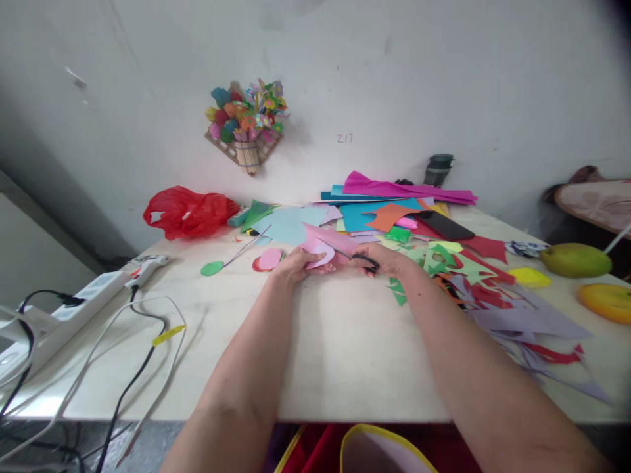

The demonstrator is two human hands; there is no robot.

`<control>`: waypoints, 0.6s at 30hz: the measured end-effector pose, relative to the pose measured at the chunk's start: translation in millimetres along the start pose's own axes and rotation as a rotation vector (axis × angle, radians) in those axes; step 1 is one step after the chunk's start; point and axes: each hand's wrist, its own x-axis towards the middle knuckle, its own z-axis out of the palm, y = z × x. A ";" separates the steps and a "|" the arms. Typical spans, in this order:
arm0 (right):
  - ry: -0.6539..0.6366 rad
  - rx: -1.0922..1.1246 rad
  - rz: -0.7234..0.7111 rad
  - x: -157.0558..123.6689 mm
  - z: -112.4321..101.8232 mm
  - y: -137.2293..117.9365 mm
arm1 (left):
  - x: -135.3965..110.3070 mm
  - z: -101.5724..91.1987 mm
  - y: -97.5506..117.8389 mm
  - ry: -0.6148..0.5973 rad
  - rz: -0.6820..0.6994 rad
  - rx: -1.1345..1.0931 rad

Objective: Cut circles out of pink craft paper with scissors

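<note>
My left hand (294, 264) pinches a pink sheet of paper (323, 244) near the middle of the white table (325, 341). My right hand (389, 259) is closed through the black handles of a pair of scissors (359, 257), whose blades point left into the pink paper. A small pink and red paper oval (269, 259) lies just left of my left hand. A green paper disc on a thin stick (213, 268) rests farther left.
Heaps of coloured paper sheets and cut scraps (444, 263) cover the right and back of the table. A red plastic bag (187, 211) lies back left. A power strip (83, 295) with cables sits at the left edge. A mango (574, 260) lies far right. A paper flower ornament (246, 125) hangs on the wall.
</note>
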 end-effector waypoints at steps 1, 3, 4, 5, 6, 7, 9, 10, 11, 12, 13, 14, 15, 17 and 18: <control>-0.005 0.013 0.017 0.3 -0.8 0.9 | -0.2 -0.1 0.1 -0.008 0.000 0.001; -0.012 0.019 0.039 0.7 -2.4 2.8 | -0.9 0.2 0.5 -0.018 -0.004 0.001; -0.012 0.011 0.036 0.7 -3.2 3.6 | -1.4 0.5 0.8 -0.020 -0.007 0.001; -0.012 0.001 0.035 0.6 -3.9 4.1 | -2.0 1.0 1.0 -0.020 -0.009 0.000; -0.013 -0.009 0.036 0.3 -4.5 4.5 | -2.6 1.4 1.3 -0.020 -0.009 -0.001; -0.011 -0.016 0.039 -0.1 -5.0 4.6 | -3.1 1.7 1.5 -0.022 -0.008 -0.003; -0.004 -0.017 0.050 -1.0 -5.8 4.7 | -3.6 2.0 1.7 -0.028 -0.005 -0.008; -0.002 -0.010 0.056 -1.4 -6.2 4.8 | -3.6 1.8 1.7 -0.033 -0.005 -0.010; -0.001 -0.002 0.058 -1.6 -6.6 5.1 | -3.4 1.4 1.6 -0.037 -0.008 -0.012; -0.002 0.004 0.060 -1.8 -6.9 5.4 | -3.2 0.9 1.5 -0.041 -0.011 -0.011; -0.005 0.007 0.063 -1.8 -7.3 5.8 | -2.9 0.3 1.4 -0.045 -0.015 -0.010; -0.008 0.010 0.066 -1.9 -7.6 6.1 | -2.6 -0.4 1.2 -0.050 -0.018 -0.005; -0.012 0.014 0.071 -1.9 -7.8 6.2 | -2.4 -1.1 1.1 -0.057 -0.019 0.000; -0.025 0.026 0.087 -2.5 -7.8 5.5 | -2.0 -2.1 0.7 -0.070 -0.016 0.013; -0.031 0.036 0.094 -3.1 -7.6 4.4 | -1.9 -2.3 0.4 -0.075 -0.013 0.018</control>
